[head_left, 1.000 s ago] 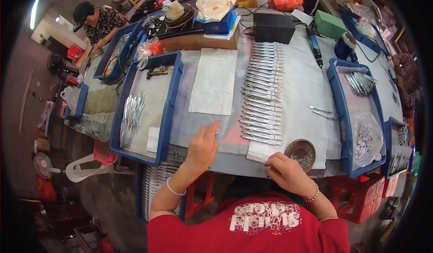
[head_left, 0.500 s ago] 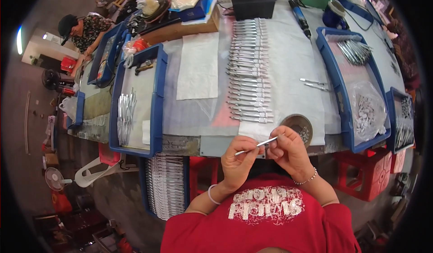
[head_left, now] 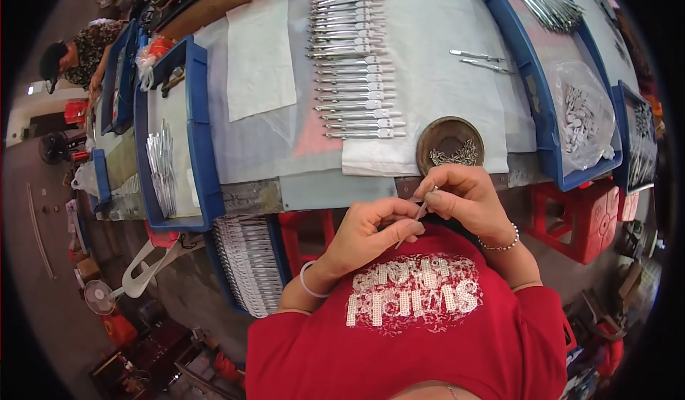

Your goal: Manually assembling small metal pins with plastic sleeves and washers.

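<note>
Both hands meet at the table's front edge, just above my red shirt. My left hand (head_left: 377, 233) pinches a thin silver metal rod (head_left: 421, 213), which slants steeply with its lower end poking out below the fingers. At the rod's upper end, the thumb and fingertips of my right hand (head_left: 465, 201) are closed. A tiny part may be there too, but it is too small to make out. Just beyond the right hand stands a round brown bowl (head_left: 429, 130) with many small metal pieces (head_left: 460, 152). Slender silver tools (head_left: 364, 86) lie in a long row on white cloth.
Two similar tools (head_left: 479, 61) lie apart on the cloth. To the right, a blue tray (head_left: 519, 57) holds metal tools and a plastic bag (head_left: 584, 118) of small parts. At left stands another blue tray (head_left: 198, 122) with rods. Below are a filled crate (head_left: 248, 264) and red stools (head_left: 581, 221).
The view has shifted, so the table sits higher and more of the bowl shows. The rod has gone from nearly level to steeply tilted, and my hands have drawn back toward my shirt.
</note>
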`<state>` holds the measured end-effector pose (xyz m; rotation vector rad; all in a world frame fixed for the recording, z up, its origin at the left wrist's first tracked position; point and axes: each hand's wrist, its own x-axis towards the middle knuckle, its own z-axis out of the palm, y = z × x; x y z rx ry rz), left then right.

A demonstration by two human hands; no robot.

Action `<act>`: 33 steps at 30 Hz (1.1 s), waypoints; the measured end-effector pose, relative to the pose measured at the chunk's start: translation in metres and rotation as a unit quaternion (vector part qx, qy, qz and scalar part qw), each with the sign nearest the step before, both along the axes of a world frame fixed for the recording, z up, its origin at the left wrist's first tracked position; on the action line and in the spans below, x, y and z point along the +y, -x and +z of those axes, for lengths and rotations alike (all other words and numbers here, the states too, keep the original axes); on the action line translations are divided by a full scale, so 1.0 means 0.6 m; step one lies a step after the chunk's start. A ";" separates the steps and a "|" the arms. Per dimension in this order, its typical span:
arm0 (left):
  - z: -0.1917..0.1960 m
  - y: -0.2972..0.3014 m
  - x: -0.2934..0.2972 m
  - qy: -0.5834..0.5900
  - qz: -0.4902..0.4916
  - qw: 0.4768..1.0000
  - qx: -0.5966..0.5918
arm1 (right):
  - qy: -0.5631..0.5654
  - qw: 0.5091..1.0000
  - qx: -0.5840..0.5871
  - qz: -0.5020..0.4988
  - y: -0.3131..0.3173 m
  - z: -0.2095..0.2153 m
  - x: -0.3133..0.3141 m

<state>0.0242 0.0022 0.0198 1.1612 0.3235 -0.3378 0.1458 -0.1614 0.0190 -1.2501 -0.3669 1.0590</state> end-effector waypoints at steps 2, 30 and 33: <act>-0.007 -0.004 0.000 0.003 -0.003 1.000 0.002 | -0.001 0.999 0.033 -0.023 0.003 0.003 0.006; -0.049 -0.035 0.007 0.140 -0.022 0.990 0.027 | 0.049 0.991 0.107 -0.056 -0.008 -0.044 0.036; -0.048 -0.039 0.008 0.155 -0.025 0.986 0.047 | 0.052 0.990 0.115 -0.059 -0.011 -0.042 0.036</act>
